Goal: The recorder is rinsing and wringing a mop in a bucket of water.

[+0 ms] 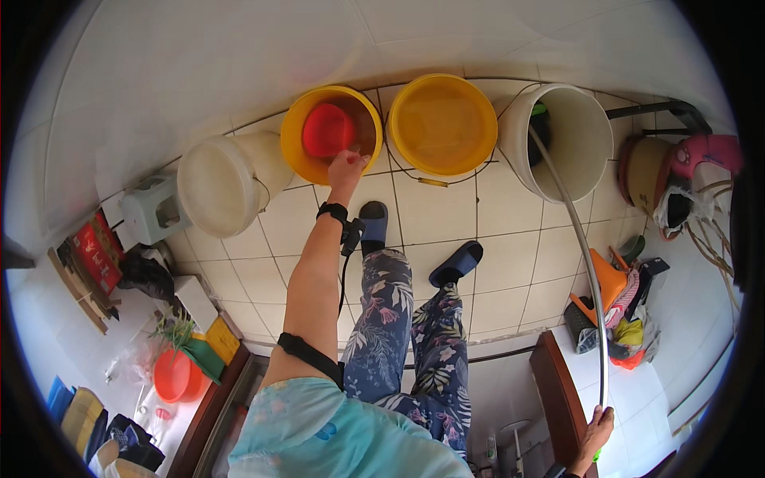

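My left hand (346, 170) is over the near rim of a yellow bucket (291, 143). Its fingers are closed at the edge of a red plastic dipper (327, 129) inside that bucket; the grip itself is partly hidden. At the lower right, my right hand (596, 435) grips the upper end of a long metal pole (588, 263). The pole slants down into a tall white bucket (588, 143), where its dark and green lower end (539, 134) rests, its shape mostly hidden by the bucket wall.
Between them stands a second yellow bucket (442, 125) with a wire handle. A lidded white bucket (215, 185) and a grey plastic stool (155, 209) are at left. An orange basin (176, 375) sits on the left counter. A plant pot (645, 173) and an orange stool (606, 281) are at right.
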`<state>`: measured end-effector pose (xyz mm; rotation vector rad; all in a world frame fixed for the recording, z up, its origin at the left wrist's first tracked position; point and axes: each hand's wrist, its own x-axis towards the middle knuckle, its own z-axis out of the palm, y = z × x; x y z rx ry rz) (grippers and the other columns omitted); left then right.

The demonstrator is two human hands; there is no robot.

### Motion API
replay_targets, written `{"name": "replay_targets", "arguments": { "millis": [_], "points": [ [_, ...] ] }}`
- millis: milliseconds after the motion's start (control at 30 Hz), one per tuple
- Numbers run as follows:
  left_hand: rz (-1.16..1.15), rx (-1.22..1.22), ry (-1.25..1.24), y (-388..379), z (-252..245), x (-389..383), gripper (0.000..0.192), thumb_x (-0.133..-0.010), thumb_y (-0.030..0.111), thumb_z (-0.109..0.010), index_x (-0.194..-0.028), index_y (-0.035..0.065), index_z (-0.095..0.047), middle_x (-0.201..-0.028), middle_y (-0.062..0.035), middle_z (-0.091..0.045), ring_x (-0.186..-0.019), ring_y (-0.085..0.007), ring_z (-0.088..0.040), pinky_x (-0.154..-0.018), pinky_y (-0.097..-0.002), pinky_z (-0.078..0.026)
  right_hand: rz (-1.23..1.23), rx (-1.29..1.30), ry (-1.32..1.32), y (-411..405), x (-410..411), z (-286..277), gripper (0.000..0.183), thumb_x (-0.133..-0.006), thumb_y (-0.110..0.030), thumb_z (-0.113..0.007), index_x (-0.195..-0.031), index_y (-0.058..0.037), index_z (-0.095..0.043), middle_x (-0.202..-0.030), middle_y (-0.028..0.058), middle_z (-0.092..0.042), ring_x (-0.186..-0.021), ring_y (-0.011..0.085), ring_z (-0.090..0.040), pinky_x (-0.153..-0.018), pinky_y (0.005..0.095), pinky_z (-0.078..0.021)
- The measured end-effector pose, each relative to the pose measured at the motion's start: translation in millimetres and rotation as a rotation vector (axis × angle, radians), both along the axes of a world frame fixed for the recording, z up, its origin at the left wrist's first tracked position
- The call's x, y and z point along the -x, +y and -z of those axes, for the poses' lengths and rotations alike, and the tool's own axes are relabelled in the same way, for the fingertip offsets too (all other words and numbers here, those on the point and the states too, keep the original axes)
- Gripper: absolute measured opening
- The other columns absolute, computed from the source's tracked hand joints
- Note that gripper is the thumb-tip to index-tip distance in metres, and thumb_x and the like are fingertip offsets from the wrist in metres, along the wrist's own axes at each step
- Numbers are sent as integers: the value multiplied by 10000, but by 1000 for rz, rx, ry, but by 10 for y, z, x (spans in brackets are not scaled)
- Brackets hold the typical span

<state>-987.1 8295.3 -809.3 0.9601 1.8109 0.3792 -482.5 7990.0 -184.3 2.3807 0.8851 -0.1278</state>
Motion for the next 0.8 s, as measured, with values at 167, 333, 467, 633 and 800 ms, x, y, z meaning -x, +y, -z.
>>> {"name": "replay_targets", "arguments": {
  "millis": [167, 333, 467, 633, 800],
  "points": [
    [-619, 203, -416, -3, -457, 302, 224, -885, 269, -665, -996, 80, -621, -771, -96, -658, -785, -231, -654, -777, -343, -534, -7, 35, -25, 52, 10, 13, 308, -972, -201, -569, -807, 23, -435, -684, 175, -435, -635, 305, -359, -617, 411, -394],
    [-933, 196, -1079, -484, -781, 624, 224, -923, 224, -617, -1080, 69, -575, -839, -117, -646, -804, -259, -643, -865, -451, -541, -83, 54, -69, -21, -106, 71, 319, -965, -241, -569, -824, 31, -482, -708, 218, -517, -646, 391, -454, -643, 462, -410],
    [-951, 50, -1360, -769, -1103, 642, 283, -941, 255, -622, -1147, 67, -573, -876, -131, -647, -840, -274, -634, -974, -498, -492, -93, 78, -66, 57, -114, 58, 313, -953, -264, -579, -877, 37, -534, -787, 255, -585, -736, 438, -552, -690, 487, -435],
    [-993, -25, -1142, -779, -1695, 469, 330, -943, 181, -613, -1240, 40, -576, -873, -98, -637, -821, -245, -638, -908, -429, -521, -118, 94, -97, 96, -79, 95, 311, -950, -270, -580, -895, 34, -545, -806, 249, -591, -752, 441, -553, -696, 489, -435],
    [-400, -104, -734, -557, -1810, -35, 324, -920, 104, -617, -1227, 2, -595, -871, -39, -641, -758, -135, -610, -670, -261, -476, -118, 107, -122, 37, -79, 113, 303, -951, -275, -578, -923, 26, -550, -829, 244, -584, -766, 438, -548, -698, 489, -431]
  ]
}}
